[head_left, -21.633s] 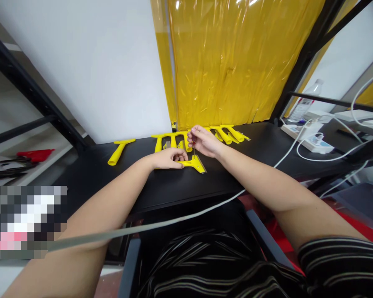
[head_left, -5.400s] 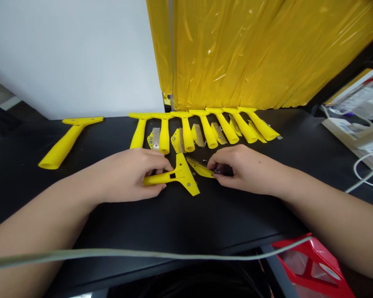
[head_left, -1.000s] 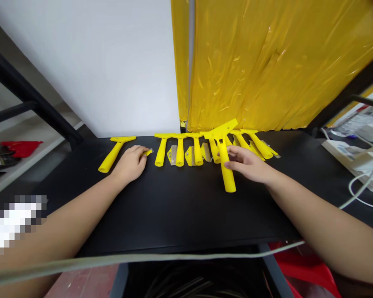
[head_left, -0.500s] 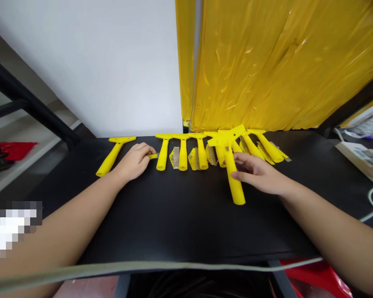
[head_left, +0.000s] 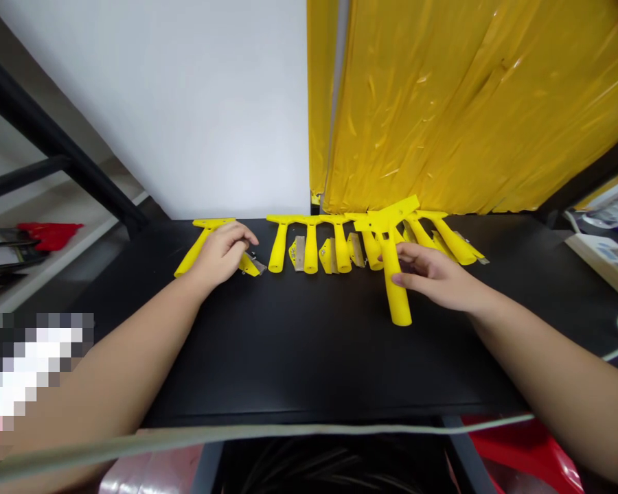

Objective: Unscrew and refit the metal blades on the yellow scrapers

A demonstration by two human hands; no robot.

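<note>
My right hand (head_left: pixel 435 274) grips a yellow T-shaped scraper handle (head_left: pixel 399 291) by its shaft, thumb in front, lifted before the others with its crossbar up. My left hand (head_left: pixel 226 250) hovers with loosely bent fingers beside a small yellow blade holder with a metal strip (head_left: pixel 250 265), which lies on the black surface. Behind that hand rests another yellow scraper handle (head_left: pixel 190 254), partly covered. Several similar handles (head_left: pixel 310 250) lie in a row along the back. Between them are yellow plates with metal blades (head_left: pixel 299 252), some partly hidden.
A black tabletop (head_left: pixel 309 357) runs under everything. Behind it stand a white panel (head_left: pixel 211 110) and a yellow plastic-wrapped panel (head_left: pixel 443 103). A pale cable (head_left: pixel 309 431) crosses the front edge. Black frame bars (head_left: pixel 66 165) rise at left; a white box (head_left: pixel 597 264) sits at right.
My left hand has let go of the small blade holder, which now lies below its fingers. The right hand keeps its hold on the handle. The view has shifted slightly.
</note>
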